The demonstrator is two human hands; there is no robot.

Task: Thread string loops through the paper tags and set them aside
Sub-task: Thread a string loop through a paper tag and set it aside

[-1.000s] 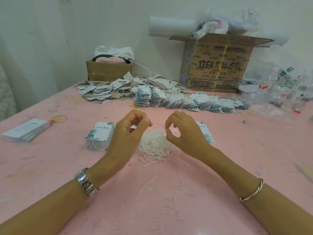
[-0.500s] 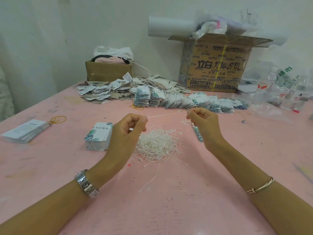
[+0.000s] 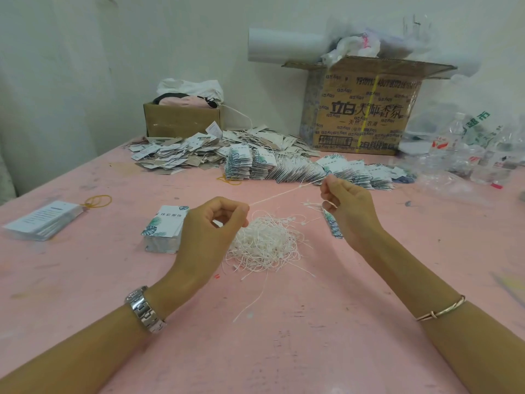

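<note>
Now, head view: hands drawn apart since a second ago | left hand [image 3: 210, 223] and right hand [image 3: 349, 206] each pinch an end of the string [image 3: 284, 194], taut between them | tag [image 3: 332, 226] hangs under the right hand | likely threaded, setting aside next.

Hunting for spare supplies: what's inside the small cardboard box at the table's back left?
Above the rim of the small cardboard box shows a pink item with a black strap, and crumpled white material lies on top. Anything deeper is hidden by these and the box walls.
</note>
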